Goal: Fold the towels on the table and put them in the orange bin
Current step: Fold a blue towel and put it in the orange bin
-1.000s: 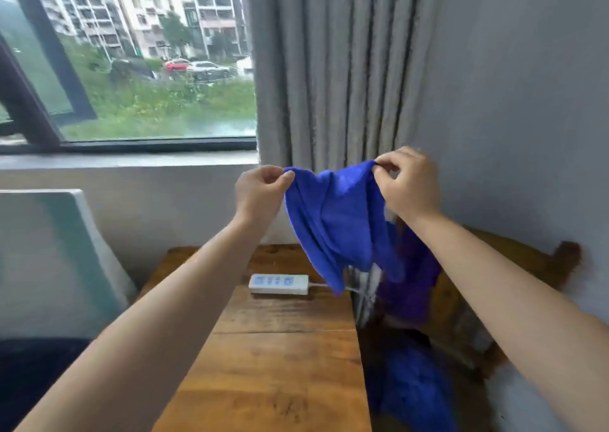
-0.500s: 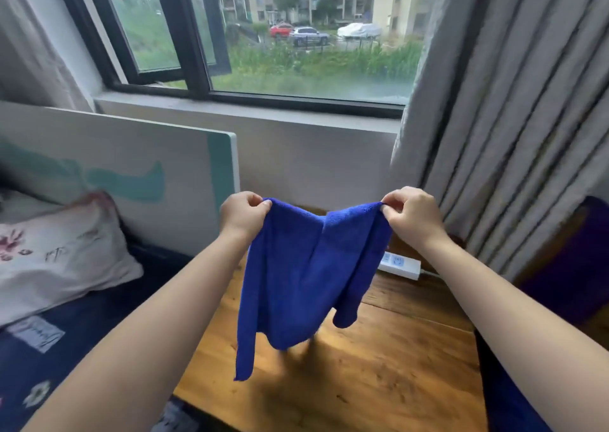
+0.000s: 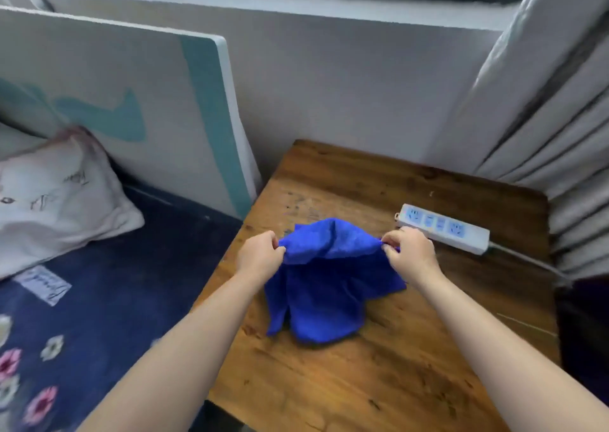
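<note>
Blue towel [image 3: 326,286] crumpled, lower part resting on wooden tabletop [image 3: 412,365], top edge lifted. Left hand [image 3: 260,257] pinches left top corner, fingers curled; right hand [image 3: 408,253] pinches right top corner. White power strip [image 3: 443,227] lies on tabletop just beyond right hand, cable running right. Grey curtain [image 3: 543,118] at right. Bed with dark floral sheet [image 3: 108,299] and pale pillow [image 3: 56,194] at left.

Both hands pinch the top edge of a crumpled blue microfibre towel [image 3: 323,286]. The left hand [image 3: 260,257] and right hand [image 3: 408,253] hold it over a brown wooden table [image 3: 412,382].
</note>
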The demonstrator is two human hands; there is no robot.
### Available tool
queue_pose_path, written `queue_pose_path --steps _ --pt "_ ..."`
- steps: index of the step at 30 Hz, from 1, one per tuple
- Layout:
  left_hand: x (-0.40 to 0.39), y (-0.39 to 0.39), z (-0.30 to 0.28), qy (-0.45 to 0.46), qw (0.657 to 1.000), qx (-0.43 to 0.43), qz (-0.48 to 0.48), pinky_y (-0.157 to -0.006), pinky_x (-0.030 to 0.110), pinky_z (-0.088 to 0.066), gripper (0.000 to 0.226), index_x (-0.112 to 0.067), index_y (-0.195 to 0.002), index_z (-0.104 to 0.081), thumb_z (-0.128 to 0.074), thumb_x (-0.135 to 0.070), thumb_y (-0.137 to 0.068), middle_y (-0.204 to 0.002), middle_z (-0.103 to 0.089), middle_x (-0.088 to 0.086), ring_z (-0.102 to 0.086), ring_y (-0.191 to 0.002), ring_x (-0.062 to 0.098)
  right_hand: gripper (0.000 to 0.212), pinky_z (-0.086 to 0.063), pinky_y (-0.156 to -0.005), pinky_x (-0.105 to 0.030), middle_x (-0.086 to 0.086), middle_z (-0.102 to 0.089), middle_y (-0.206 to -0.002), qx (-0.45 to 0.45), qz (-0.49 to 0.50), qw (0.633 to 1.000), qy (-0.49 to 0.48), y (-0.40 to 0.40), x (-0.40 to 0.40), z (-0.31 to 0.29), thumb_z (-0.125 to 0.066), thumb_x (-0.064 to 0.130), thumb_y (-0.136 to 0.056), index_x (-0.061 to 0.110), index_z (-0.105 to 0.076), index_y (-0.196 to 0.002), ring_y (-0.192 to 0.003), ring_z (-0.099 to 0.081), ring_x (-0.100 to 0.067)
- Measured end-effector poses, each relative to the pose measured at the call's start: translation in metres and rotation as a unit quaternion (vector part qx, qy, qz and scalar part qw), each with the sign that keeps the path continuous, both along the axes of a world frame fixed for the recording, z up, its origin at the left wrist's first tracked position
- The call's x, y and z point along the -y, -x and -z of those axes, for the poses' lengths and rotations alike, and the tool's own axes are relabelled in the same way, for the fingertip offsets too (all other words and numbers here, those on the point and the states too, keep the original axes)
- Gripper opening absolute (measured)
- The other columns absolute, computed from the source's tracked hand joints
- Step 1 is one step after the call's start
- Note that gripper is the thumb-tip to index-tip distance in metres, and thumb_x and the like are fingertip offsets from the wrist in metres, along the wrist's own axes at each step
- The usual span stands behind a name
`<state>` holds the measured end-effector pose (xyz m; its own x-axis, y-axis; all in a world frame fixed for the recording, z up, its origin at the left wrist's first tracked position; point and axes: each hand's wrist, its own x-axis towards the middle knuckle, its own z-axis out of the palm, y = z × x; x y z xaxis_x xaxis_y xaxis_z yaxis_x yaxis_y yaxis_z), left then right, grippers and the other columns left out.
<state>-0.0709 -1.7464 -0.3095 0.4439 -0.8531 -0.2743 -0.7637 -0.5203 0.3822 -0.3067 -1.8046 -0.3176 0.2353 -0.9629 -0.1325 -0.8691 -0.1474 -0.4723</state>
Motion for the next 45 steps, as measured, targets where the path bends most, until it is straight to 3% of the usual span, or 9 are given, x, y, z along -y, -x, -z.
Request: queue_pose_path --steps 5,10,18,24,27,30,35,42,45 --pt "-0.013 -0.001 0.077 -0.156 0.986 0.003 0.056 -0.079 0.029 -0.043 0.015 -0.015 -0.084 -0.054 -0.054 -0.029 -0.086 -0.108 -0.063 0.008 -0.056 -0.106 0.026 0.026 -0.039 -0.091 -0.035 -0.020 -0.059 -0.109 0.014 0.099 0.992 -0.079 -0.003 -0.020 0.077 -0.055 0.009 -0.086 0.005 -0.064 -0.109 -0.108 -0.051 -0.034" --pt "-0.014 -0.013 0.107 -0.123 0.981 -0.136 -0.066 -0.058 0.031 -0.034 0.049 -0.015 -0.052 -0.038 -0.053 -0.047 -0.086 -0.055 -0.047 -0.001 -0.051 -0.070 0.025 0.032 -0.035 -0.085 -0.030 -0.023 -0.057 -0.109 0.103 0.290 0.943 -0.129 -0.006 -0.047 0.118 -0.063 0.011 -0.080 -0.004 -0.059 -0.108 -0.105 -0.049 -0.032" --pt "-0.015 -0.017 0.108 -0.022 0.974 -0.219 0.043 -0.050 0.011 -0.034 0.036 -0.021 -0.055 -0.039 -0.063 -0.011 -0.080 -0.054 -0.040 -0.007 -0.036 -0.053 0.006 0.008 -0.041 -0.056 -0.014 -0.002 -0.056 -0.075 0.334 0.474 0.809 -0.097 -0.031 -0.033 0.115 -0.056 0.002 -0.083 0.005 -0.063 -0.085 -0.077 -0.049 -0.015" --pt "-0.013 -0.025 0.081 -0.055 0.927 -0.318 0.189 -0.068 0.011 -0.033 0.028 -0.016 -0.061 -0.054 -0.053 -0.002 -0.086 -0.076 -0.050 -0.009 -0.047 -0.076 0.003 0.029 -0.038 -0.047 -0.011 0.002 -0.050 -0.066 0.364 0.465 0.805 -0.055 -0.024 -0.041 0.087 -0.054 0.002 -0.084 0.023 -0.052 -0.064 -0.057 -0.041 -0.008" --pt "-0.011 -0.017 0.081 -0.108 0.930 -0.237 0.261 -0.072 0.018 -0.033 0.023 -0.002 -0.084 -0.065 -0.043 0.003 -0.085 -0.094 -0.060 0.004 -0.051 -0.092 0.014 0.032 -0.038 -0.046 -0.003 0.003 -0.054 -0.064 0.353 0.429 0.830 -0.041 -0.017 -0.061 0.074 -0.055 -0.004 -0.081 0.022 -0.052 -0.063 -0.057 -0.048 -0.004" --pt "-0.012 -0.003 0.088 -0.078 0.949 -0.135 0.275 -0.065 0.031 -0.033 0.021 -0.006 -0.066 -0.054 -0.040 0.002 -0.080 -0.080 -0.055 0.016 -0.049 -0.080 0.029 0.027 -0.038 -0.049 0.000 -0.001 -0.057 -0.065 0.310 0.390 0.866 -0.043 -0.011 -0.082 0.066 -0.055 -0.009 -0.080 0.014 -0.054 -0.066 -0.055 -0.055 -0.001" --pt "-0.017 0.019 0.108 -0.096 0.957 -0.020 0.273 -0.074 0.035 -0.041 0.018 -0.007 -0.097 -0.054 -0.044 -0.019 -0.089 -0.112 -0.053 0.011 -0.055 -0.102 0.032 0.008 -0.034 -0.071 -0.022 -0.004 -0.058 -0.083 0.199 0.347 0.915 -0.052 -0.008 -0.095 0.072 -0.056 0.000 -0.083 0.007 -0.061 -0.083 -0.080 -0.050 -0.018" --pt "-0.017 0.013 0.110 -0.111 0.952 0.041 0.284 -0.075 0.036 -0.040 0.020 -0.003 -0.099 -0.057 -0.044 -0.015 -0.090 -0.111 -0.056 0.016 -0.056 -0.102 0.035 0.012 -0.038 -0.067 -0.020 -0.003 -0.060 -0.078 0.274 0.381 0.882 -0.036 -0.007 -0.095 0.070 -0.058 -0.003 -0.082 0.009 -0.062 -0.081 -0.074 -0.053 -0.012" --pt "0.001 -0.004 0.083 -0.100 0.954 0.033 0.281 -0.074 0.034 -0.041 0.022 -0.003 -0.095 -0.063 -0.046 -0.014 -0.089 -0.108 -0.061 0.018 -0.058 -0.101 0.034 0.015 -0.039 -0.050 -0.002 0.004 -0.057 -0.066 0.319 0.392 0.862 -0.020 -0.008 -0.083 0.056 -0.056 -0.007 -0.081 0.007 -0.061 -0.083 -0.053 -0.054 0.005"
